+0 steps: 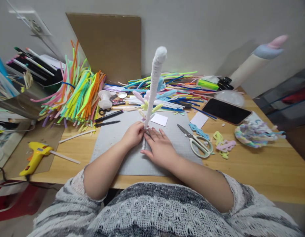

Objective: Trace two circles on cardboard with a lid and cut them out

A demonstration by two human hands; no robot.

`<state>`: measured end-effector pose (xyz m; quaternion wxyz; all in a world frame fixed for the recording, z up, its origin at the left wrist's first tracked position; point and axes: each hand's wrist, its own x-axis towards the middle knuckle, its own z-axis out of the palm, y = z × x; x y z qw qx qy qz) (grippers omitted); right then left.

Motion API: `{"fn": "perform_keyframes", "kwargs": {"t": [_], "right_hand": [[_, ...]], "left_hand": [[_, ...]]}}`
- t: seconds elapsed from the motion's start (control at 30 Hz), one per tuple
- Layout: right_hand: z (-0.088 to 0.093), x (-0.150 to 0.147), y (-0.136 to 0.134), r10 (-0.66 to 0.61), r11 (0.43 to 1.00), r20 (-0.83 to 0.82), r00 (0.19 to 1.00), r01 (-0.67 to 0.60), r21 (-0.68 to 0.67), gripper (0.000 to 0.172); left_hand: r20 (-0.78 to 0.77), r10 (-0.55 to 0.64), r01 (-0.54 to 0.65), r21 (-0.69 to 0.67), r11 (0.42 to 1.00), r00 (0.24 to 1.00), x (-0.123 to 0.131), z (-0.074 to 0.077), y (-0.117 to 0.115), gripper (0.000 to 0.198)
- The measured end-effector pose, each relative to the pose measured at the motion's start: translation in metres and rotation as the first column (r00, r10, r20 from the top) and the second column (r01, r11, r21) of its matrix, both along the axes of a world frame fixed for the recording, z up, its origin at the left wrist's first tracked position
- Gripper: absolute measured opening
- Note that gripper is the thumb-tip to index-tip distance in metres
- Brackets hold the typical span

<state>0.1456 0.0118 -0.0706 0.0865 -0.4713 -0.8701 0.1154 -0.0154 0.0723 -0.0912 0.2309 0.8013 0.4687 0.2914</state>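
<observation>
A long white fuzzy stick [153, 80], wrapped along its length and topped with a rounded tip, rises from the grey cutting mat [110, 144], leaning slightly right. Around its lower half are pink, blue and yellow pipe-cleaner loops [157, 107], partly hidden behind it. My left hand [134, 134] is closed at the stick's lower end, fingertips mostly out of sight. Flat on the mat, fingers outstretched, my right hand [161, 146] lies beside the base; its fingertips are close to the stick, and whether they touch it I cannot tell.
Scissors [198, 141] and twisted pipe-cleaner pieces [223, 144] lie right, near a phone [226, 111]. A yellow glue gun [36, 156] lies left, below a large pipe-cleaner bundle [80, 95]. Loose pipe cleaners [167, 102], a white card [159, 119] and pens [109, 116] lie beyond my hands.
</observation>
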Motion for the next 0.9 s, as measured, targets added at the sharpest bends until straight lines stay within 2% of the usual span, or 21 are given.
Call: {"fn": "perform_keyframes", "kwargs": {"t": [0.17, 0.33, 0.43, 0.57, 0.9], "right_hand": [[-0.003, 0.000, 0.003, 0.027, 0.998, -0.024, 0.999, -0.029, -0.062, 0.067], [-0.006, -0.001, 0.005, 0.048, 0.993, 0.025, 0.999, -0.045, -0.113, 0.066], [-0.007, -0.003, 0.005, 0.048, 0.994, 0.032, 0.998, -0.045, -0.096, 0.067], [-0.008, -0.005, 0.004, 0.044, 0.995, 0.058, 0.997, -0.038, -0.093, 0.068], [-0.008, -0.006, 0.003, 0.053, 0.998, 0.064, 0.997, -0.051, -0.037, 0.068]], "left_hand": [[0.002, 0.002, -0.002, -0.020, 1.000, 1.000, -0.004, -0.001, 0.004, 0.016], [-0.023, 0.004, -0.005, -0.037, 0.999, 1.000, -0.004, 0.003, 0.003, 0.012], [-0.057, 0.084, -0.085, -0.021, 0.996, 0.995, 0.000, 0.005, 0.001, 0.008], [-0.110, 0.207, -0.208, 0.006, 0.978, 0.972, 0.008, 0.004, -0.002, 0.013], [-0.087, 0.271, -0.276, -0.046, 0.960, 0.959, 0.009, -0.001, -0.001, 0.014]]}}
